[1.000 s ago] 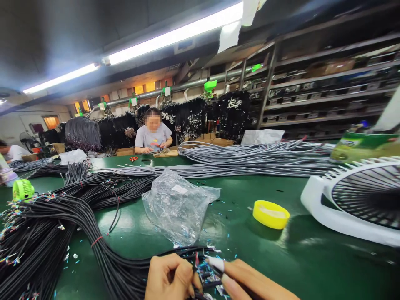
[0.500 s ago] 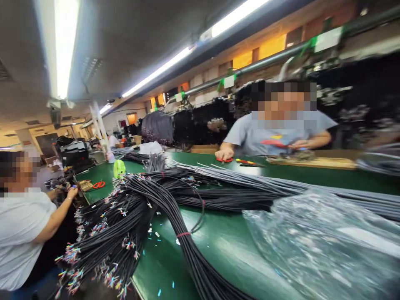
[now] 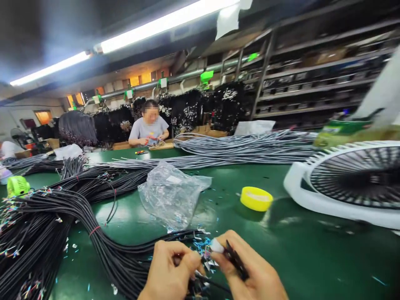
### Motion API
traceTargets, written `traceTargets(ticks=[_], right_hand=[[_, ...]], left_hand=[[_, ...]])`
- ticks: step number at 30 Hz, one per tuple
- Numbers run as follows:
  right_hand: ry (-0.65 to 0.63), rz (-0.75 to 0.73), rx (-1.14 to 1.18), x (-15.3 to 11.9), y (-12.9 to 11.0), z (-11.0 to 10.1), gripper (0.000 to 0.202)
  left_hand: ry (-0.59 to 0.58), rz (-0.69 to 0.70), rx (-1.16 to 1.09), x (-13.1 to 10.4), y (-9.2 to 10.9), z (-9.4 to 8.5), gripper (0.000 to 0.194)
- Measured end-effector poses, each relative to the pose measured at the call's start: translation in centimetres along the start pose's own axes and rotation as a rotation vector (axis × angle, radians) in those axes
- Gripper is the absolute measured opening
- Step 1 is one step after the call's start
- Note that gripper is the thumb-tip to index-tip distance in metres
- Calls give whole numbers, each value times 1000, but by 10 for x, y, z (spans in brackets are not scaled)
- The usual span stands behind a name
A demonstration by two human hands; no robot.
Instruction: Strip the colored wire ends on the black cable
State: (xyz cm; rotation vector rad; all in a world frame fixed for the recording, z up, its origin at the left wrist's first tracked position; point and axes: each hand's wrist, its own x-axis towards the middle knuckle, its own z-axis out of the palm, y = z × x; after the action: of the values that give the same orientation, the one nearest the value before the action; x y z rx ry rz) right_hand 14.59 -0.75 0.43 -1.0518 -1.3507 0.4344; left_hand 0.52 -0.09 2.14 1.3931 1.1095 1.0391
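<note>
Black cables (image 3: 103,246) crowd hands (image 3: 212,271); rightward lies open.

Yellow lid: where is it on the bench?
In the head view the yellow lid lies on the green table, right of centre, between the crumpled plastic bag and the white fan.

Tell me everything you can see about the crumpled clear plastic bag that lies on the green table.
The crumpled clear plastic bag is thin, glossy film, wrinkled and partly puffed up, with a small pale label near its top. It lies flat on the green table, beyond the left hand and right hand, neither of which touches it. Its left edge is close to the bundle of black cables; the round yellow lid sits apart to its right. Its near edge seems to hold small coloured bits, though blurred.
</note>
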Motion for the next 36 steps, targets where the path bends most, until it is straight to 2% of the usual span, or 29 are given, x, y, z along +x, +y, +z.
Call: traceTargets(ticks=[2, 4, 9, 12, 14, 17, 19, 22, 23, 26, 30, 32, 34, 36], right_hand=[[114, 30, -28, 7, 0, -4, 25], [109, 38, -9, 10, 2, -7, 24], [-225, 132, 152, 6, 1, 1, 32], [-373, 128, 181, 4, -2, 3, 31], [-337, 94, 173, 3, -3, 4, 29], [-131, -20, 56, 3, 0, 3, 29], [-19, -80, -33, 6, 5, -1, 27], [60, -45, -59, 12, 11, -7, 15], [31, -41, -36, 13, 11, -7, 14], [-171, -5, 31, 13, 3, -4, 24], [-329, 192, 154, 6, -6, 2, 33], [-399, 243, 217, 1, -5, 4, 40], [-375, 220, 226, -1, -2, 5, 45], [-236, 98, 114, -1, 3, 3, 43]], left_hand=[[26, 16, -51, 0, -4, -2, 52], [26, 38, -94, 0, -9, -5, 57], [47, 65, -88, 1, -13, -5, 60], [72, 88, -32, -1, -14, -1, 64], [90, 98, 46, -1, -16, 2, 68], [110, 102, 149, -2, -19, 3, 72], [117, 96, 144, -3, -19, 1, 71], [143, 72, 61, -5, -16, -1, 65], [151, 68, 41, -5, -16, -2, 63], [162, 65, 14, -5, -16, -2, 61], [167, 61, -18, -4, -21, 0, 60], [169, 63, -30, -4, -22, 2, 59], [164, 69, -23, -3, -21, 3, 60], [137, 81, 10, -4, -19, 3, 63]])
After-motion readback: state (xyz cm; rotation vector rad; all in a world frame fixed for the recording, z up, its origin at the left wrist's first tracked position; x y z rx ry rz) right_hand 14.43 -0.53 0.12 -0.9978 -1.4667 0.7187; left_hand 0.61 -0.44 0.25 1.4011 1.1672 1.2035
